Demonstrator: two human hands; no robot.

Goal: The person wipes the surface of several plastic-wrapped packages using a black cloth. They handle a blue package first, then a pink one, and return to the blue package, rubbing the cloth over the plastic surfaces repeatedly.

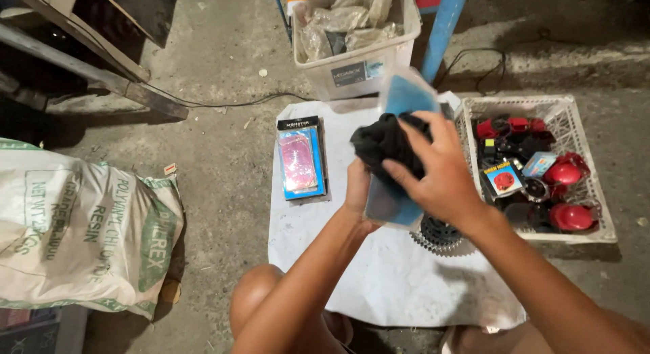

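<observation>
My left hand (357, 188) grips the lower part of a flat blue blister pack (406, 96), held upright over a white sheet (379, 273) on the floor. My right hand (440, 171) presses a black cloth (382, 142) against the front of that pack. The cloth covers the pack's middle. A second blue pack with a pink sparkly insert (301, 161) lies flat on the sheet to the left. A black toothed sprocket (437, 233) rests on the sheet under my right wrist.
A white mesh basket (596, 212) of red and black parts stands at the right. A white plastic bin (359, 63) with clear bags sits behind. A large woven sack (81, 232) lies at the left. Blue pole (443, 29) and wooden beams (88, 63) stand farther back.
</observation>
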